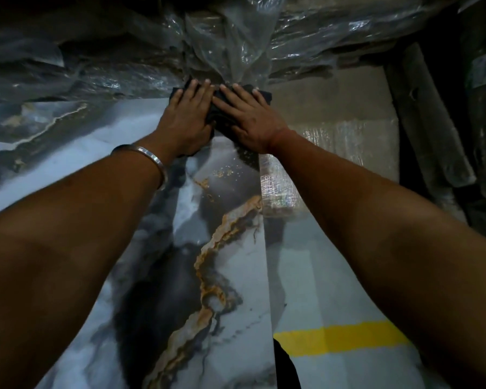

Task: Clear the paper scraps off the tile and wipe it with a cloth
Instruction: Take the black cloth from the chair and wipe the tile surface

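Both hands press one dark, crumpled cloth (222,119) flat onto the far end of the glossy marble-pattern tile (222,276), a grey-white slab with black clouding and a rust-gold vein running along it. Left hand (184,119) sits on the cloth's left part, fingers straight and slightly spread, fingertips at the cloth's far edge. Right hand (247,119) covers the right part the same way, fingers extended, palm down. Neither hand curls round the fabric; it is pinned under flat palms, not pinched. The two hands nearly touch at the index fingers, with cloth showing between and just beyond them.

A silver metal bangle (143,161) rings the left wrist. Just nearside of the grip, small pale gold specks (225,171) lie scattered on the tile surface; too small to tell whether they are paper scraps or part of the print. Left of the hands a second marble-pattern slab (40,136) lies alongside, its edge meeting the tile under the left forearm.

Directly beyond the fingertips, crumpled clear plastic sheeting (230,40) hangs down to the cloth and spreads across the whole far side. Right of the grip sits a flat pack wrapped in bubble film (348,147). Nearer the person on the right, grey floor (334,276) with a yellow painted stripe (340,338).
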Demonstrator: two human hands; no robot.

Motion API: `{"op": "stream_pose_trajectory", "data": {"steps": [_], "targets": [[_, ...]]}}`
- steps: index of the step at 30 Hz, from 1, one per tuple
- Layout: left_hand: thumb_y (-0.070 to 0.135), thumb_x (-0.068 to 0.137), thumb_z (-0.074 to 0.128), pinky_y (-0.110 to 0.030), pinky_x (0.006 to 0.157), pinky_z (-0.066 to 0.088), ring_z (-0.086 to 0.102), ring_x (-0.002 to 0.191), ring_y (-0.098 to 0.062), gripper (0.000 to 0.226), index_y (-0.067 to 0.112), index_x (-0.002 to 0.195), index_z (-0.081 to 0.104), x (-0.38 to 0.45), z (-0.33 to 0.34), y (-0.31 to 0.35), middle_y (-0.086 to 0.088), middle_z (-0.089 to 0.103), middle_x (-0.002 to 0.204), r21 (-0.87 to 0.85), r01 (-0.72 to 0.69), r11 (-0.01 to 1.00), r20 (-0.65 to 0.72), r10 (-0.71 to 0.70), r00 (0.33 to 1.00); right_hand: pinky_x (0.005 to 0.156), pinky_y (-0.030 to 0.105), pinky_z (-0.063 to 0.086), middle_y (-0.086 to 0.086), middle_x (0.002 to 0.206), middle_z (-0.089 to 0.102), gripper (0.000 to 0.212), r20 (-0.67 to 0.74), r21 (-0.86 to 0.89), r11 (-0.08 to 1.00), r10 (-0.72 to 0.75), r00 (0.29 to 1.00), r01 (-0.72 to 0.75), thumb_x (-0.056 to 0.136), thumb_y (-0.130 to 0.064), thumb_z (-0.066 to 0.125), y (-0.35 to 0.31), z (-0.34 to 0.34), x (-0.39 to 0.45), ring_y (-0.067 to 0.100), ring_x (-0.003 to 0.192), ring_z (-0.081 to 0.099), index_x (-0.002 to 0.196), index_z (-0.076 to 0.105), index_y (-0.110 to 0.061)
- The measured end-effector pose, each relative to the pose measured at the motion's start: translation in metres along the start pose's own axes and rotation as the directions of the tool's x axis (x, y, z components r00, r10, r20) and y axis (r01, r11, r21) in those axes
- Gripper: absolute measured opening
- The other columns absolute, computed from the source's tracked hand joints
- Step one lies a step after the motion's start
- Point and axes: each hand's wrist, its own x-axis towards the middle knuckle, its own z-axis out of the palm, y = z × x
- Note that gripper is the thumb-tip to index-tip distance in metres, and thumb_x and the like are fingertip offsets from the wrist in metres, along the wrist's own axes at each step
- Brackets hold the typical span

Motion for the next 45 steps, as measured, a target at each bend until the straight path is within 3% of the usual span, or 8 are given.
{"op": "stream_pose_trajectory", "data": {"steps": [9, 13, 19, 26, 31, 36, 39, 45], "targets": [[0.04, 0.094, 0.049, -0.049, 0.129, 0.004, -0.004, 0.16, -0.028, 0.09, 0.01, 0.165, 0.002, -0.131, 0.028, 0.044, -0.008, -0.002, 0.174, 0.017, 0.027, 0.999, 0.024, -0.027, 0.999, 0.131, 0.053, 0.008, 0.001, 0.176, 0.005, 0.069, 0.013, -0.008, 0.999, -0.037, 0.999, 0.037, 0.104, -0.057, 0.016, -0.073, 0.034, -0.102, 0.027, 0.163, 0.002, 0.167, 0.009, -0.032], [0.043, 0.086, 0.037, -0.052, 0.128, 0.014, 0.007, 0.16, -0.03, 0.088, 0.008, 0.164, 0.016, -0.231, 0.051, 0.072, -0.01, 0.011, 0.173, -0.029, -0.028, 0.999, -0.026, 0.027, 0.999, 0.13, 0.053, 0.013, 0.001, 0.175, 0.009, 0.067, 0.007, -0.03, 0.999, -0.011, 1.0, 0.011, 0.105, -0.056, 0.019, -0.139, 0.057, -0.181, 0.026, 0.163, 0.006, 0.167, 0.013, -0.032], [0.038, 0.082, 0.058, -0.051, 0.127, 0.018, 0.008, 0.16, -0.029, 0.095, 0.008, 0.163, 0.02, -0.393, 0.086, 0.109, -0.009, 0.012, 0.173, -0.04, -0.046, 0.998, -0.036, 0.045, 0.998, 0.129, 0.055, 0.014, 0.0, 0.176, 0.003, 0.073, 0.035, -0.05, 0.999, -0.02, 0.999, 0.022, 0.104, -0.05, 0.034, -0.25, 0.102, -0.302, 0.026, 0.163, -0.001, 0.167, 0.004, -0.033], [0.042, 0.079, 0.064, -0.047, 0.124, 0.019, 0.014, 0.159, -0.028, 0.099, 0.01, 0.163, 0.024, -0.525, 0.102, 0.117, -0.005, 0.015, 0.173, -0.004, 0.02, 1.0, 0.027, -0.02, 0.999, 0.127, 0.051, 0.011, -0.004, 0.176, 0.002, 0.074, 0.047, -0.028, 0.997, -0.065, 0.997, 0.067, 0.104, -0.049, 0.037, -0.353, 0.12, -0.375, 0.023, 0.163, -0.001, 0.167, 0.002, -0.035], [0.041, 0.082, 0.061, -0.047, 0.124, 0.018, 0.012, 0.16, -0.027, 0.096, 0.012, 0.164, 0.02, -0.536, 0.101, 0.102, -0.004, 0.011, 0.173, -0.015, -0.004, 1.0, 0.033, 0.005, 0.999, 0.126, 0.05, 0.009, -0.007, 0.176, -0.003, 0.085, 0.099, -0.08, 0.996, -0.035, 0.994, 0.043, 0.099, -0.043, 0.05, -0.366, 0.122, -0.371, 0.023, 0.163, -0.006, 0.166, -0.002, -0.037], [0.038, 0.076, 0.061, -0.049, 0.126, 0.019, 0.007, 0.161, -0.026, 0.102, 0.011, 0.164, 0.018, -0.513, 0.101, 0.081, -0.005, 0.01, 0.174, -0.025, 0.011, 1.0, -0.002, -0.011, 1.0, 0.128, 0.05, 0.005, -0.007, 0.176, -0.008, 0.084, 0.072, -0.079, 0.994, -0.072, 0.995, 0.078, 0.102, -0.045, 0.048, -0.355, 0.12, -0.337, 0.021, 0.162, -0.01, 0.166, -0.005, -0.038], [0.038, 0.078, 0.052, -0.052, 0.125, 0.024, 0.01, 0.16, -0.027, 0.096, 0.009, 0.163, 0.02, -0.476, 0.094, 0.052, -0.007, 0.013, 0.173, -0.015, 0.011, 1.0, -0.021, -0.011, 1.0, 0.13, 0.05, 0.01, -0.006, 0.176, -0.001, 0.078, 0.03, -0.067, 0.994, -0.083, 0.996, 0.085, 0.103, -0.048, 0.045, -0.338, 0.114, -0.292, 0.021, 0.163, -0.005, 0.167, 0.001, -0.037], [0.04, 0.076, 0.051, -0.051, 0.127, 0.017, 0.009, 0.16, -0.03, 0.099, 0.008, 0.163, 0.019, -0.354, 0.071, -0.032, -0.009, 0.012, 0.173, 0.032, -0.004, 0.999, -0.059, 0.006, 0.998, 0.129, 0.05, 0.016, -0.005, 0.175, 0.013, 0.072, -0.072, -0.058, 0.994, -0.098, 0.993, 0.094, 0.102, -0.049, 0.045, -0.28, 0.096, -0.157, 0.021, 0.163, 0.008, 0.166, 0.017, -0.036]]}}
